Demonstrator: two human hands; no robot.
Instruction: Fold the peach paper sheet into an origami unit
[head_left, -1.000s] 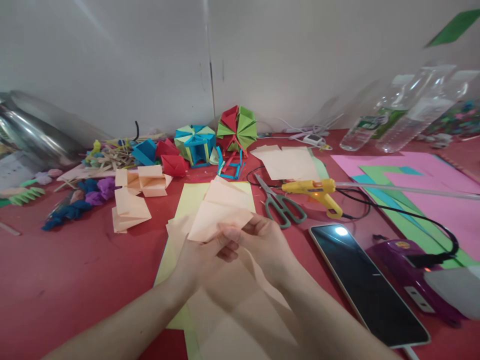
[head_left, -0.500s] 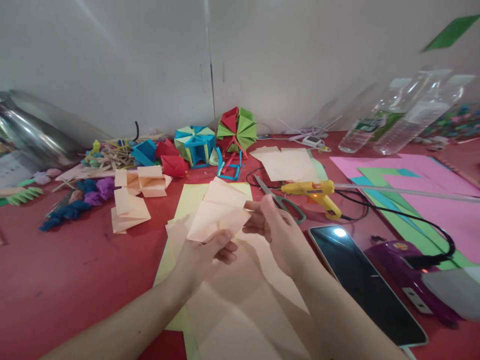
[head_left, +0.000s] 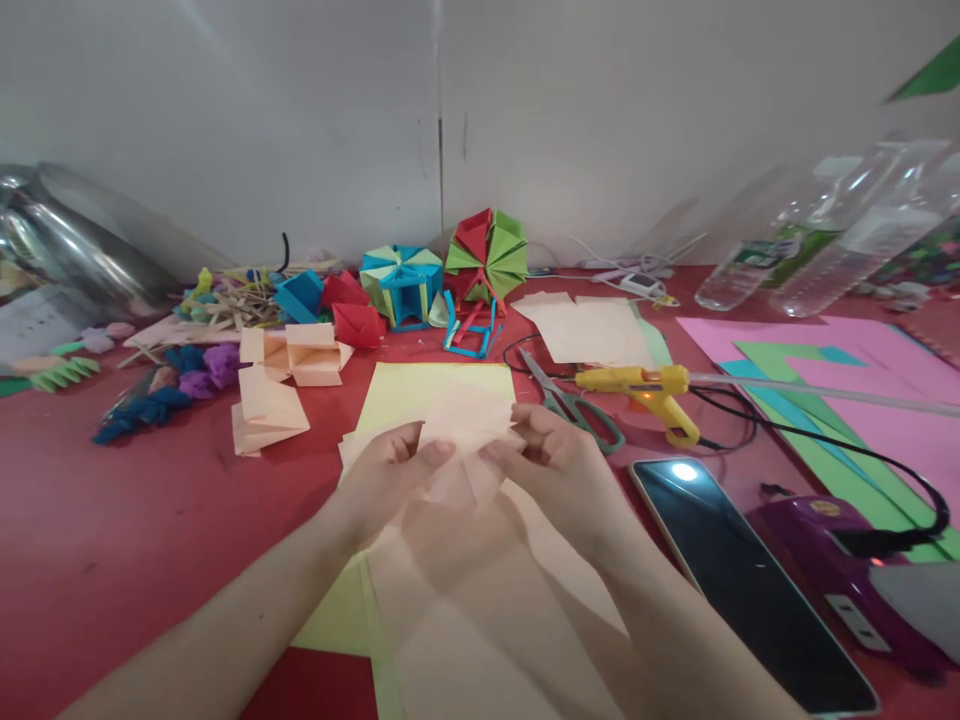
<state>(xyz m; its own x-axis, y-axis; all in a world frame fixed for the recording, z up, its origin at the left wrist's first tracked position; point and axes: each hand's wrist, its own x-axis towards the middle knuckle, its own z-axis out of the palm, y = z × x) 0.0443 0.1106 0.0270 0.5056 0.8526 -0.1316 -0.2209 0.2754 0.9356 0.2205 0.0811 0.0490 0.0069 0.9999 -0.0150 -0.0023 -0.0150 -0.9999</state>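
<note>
A folded peach paper piece point(head_left: 466, 440), somewhat blurred, is held up between both hands. My left hand point(head_left: 390, 470) pinches its left side, thumb on top. On its right side my right hand point(head_left: 555, 465) grips it, thumb in front and fingers behind. Below lie a large peach paper sheet point(head_left: 480, 620) and yellow paper point(head_left: 405, 385). Folded peach paper boxes point(head_left: 311, 352) and another folded peach piece point(head_left: 266, 410) rest to the left. Grey-handled scissors point(head_left: 574, 405) lie just beyond my right hand.
A yellow glue gun point(head_left: 637, 385) with a black cord, a phone point(head_left: 750, 580) and a purple power strip point(head_left: 847, 570) are on the right. Colored sheets point(head_left: 862, 420) and plastic bottles point(head_left: 825, 235) sit farther right. Paper models point(head_left: 403, 285) stand along the wall; a metal kettle point(head_left: 82, 240) is far left.
My right hand has closed on the peach paper's right side, and my left hand has moved to its left side. The paper is turned and lower. The view has shifted slightly left.
</note>
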